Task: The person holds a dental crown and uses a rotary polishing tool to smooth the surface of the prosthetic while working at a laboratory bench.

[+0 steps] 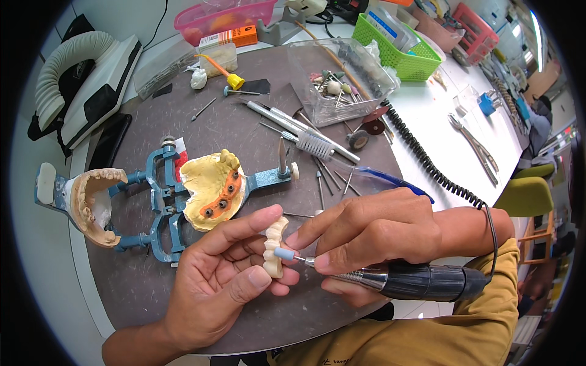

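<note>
Between the fingertips and thumb of my left hand [223,268] is a cream-coloured dental bridge [274,247], a curved row of several joined teeth. My right hand [378,235] grips a black and silver dental handpiece [421,280] like a pen. Its pale blue cylindrical polishing bur [284,253] reaches the bridge's side and appears to touch it. Beyond my hands a blue articulator [162,201] lies opened out. It carries a yellow dental model [210,183] with an orange gum section and dark implant holes, and a beige tooth model [97,204] on its left.
A clear box [339,79] of burs stands at the back, beside a green basket [397,49]. Loose burs, a brush [314,145] and blue-framed glasses [390,179] lie before it. A black coiled cord [427,155] runs down the right. Pliers [473,149] rest on the white bench.
</note>
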### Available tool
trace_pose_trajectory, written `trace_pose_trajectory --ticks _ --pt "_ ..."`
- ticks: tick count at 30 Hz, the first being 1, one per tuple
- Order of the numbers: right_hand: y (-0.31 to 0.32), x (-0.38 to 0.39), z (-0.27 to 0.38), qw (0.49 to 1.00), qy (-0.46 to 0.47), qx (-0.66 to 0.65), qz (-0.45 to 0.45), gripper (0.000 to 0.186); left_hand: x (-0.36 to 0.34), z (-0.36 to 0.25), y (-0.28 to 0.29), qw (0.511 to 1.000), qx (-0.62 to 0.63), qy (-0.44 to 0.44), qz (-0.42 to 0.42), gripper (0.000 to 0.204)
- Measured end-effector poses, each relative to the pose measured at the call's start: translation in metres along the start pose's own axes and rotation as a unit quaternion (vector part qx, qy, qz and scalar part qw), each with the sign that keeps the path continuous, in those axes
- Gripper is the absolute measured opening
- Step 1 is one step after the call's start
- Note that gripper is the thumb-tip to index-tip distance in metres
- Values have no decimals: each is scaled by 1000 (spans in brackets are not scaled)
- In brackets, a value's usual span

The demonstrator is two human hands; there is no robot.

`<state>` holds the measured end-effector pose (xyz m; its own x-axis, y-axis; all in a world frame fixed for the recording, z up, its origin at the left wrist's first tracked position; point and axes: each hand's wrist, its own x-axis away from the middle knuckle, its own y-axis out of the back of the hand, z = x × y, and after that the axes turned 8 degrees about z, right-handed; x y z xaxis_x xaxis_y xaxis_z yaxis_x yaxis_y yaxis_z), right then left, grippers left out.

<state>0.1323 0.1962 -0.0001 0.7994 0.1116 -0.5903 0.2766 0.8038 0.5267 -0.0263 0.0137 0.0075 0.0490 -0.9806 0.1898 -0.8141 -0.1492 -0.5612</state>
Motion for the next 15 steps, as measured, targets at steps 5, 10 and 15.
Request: trace_pose_trajectory --ticks 5,10,15 --pt "1 1 2 1000 4 1 5 22 0 0 0 1000 -2 3 2 68" --pt "1 1 3 1000 -4 11 -12 22 2 -2 -6 1000 7 5 -16 73" --pt "3 2 5 999 -37 29 -1 22 3 9 3 998 2 -57 33 51"
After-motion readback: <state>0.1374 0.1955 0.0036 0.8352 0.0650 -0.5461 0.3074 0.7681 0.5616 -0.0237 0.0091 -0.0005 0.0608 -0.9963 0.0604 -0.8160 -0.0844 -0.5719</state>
